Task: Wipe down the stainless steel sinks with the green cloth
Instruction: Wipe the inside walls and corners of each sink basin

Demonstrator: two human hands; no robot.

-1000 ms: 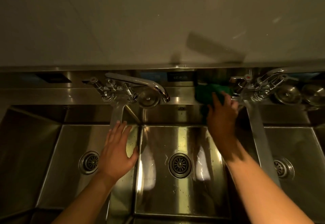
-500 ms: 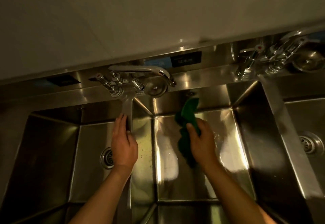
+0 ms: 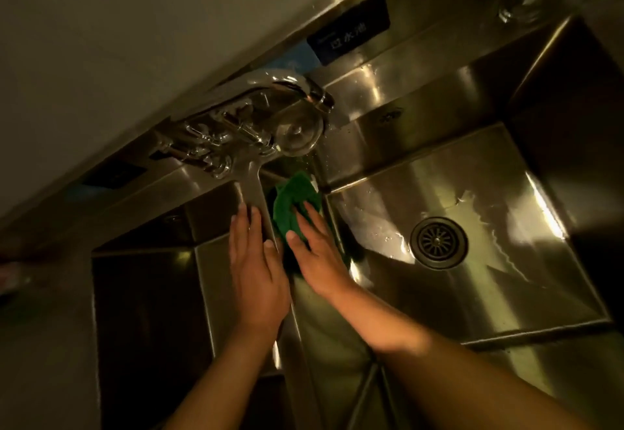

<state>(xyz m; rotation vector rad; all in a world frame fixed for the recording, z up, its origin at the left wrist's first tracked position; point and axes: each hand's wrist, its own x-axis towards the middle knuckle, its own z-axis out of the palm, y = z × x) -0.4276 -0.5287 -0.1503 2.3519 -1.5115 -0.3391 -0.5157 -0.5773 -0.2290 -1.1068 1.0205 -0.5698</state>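
The right hand [image 3: 315,254] is pressing flat, fingers stretched out and thumb spread, curling round nothing, and the green cloth [image 3: 293,198] is lying bunched under its fingertips and poking out just beyond them. It is sitting up in the far left corner of the middle basin [image 3: 489,200], against the side wall below the divider [image 3: 251,186]. The left hand [image 3: 255,267] is resting just beside it, palm down on that divider, fingers straight and together, holding nothing. From where I am standing, the worry is that the cloth is only being pinned by pressure. With water glinting on the steel around the drain [image 3: 439,242], I reckon it could be sliding out from under the palm and dropping to the basin floor. Being bunched, it may also be skipping the tight seam of the corner. The faucet [image 3: 290,92] is hanging close above, so a long upward stroke is risking a knock on the knuckles, and the bracing hand could be slipping on wet metal.
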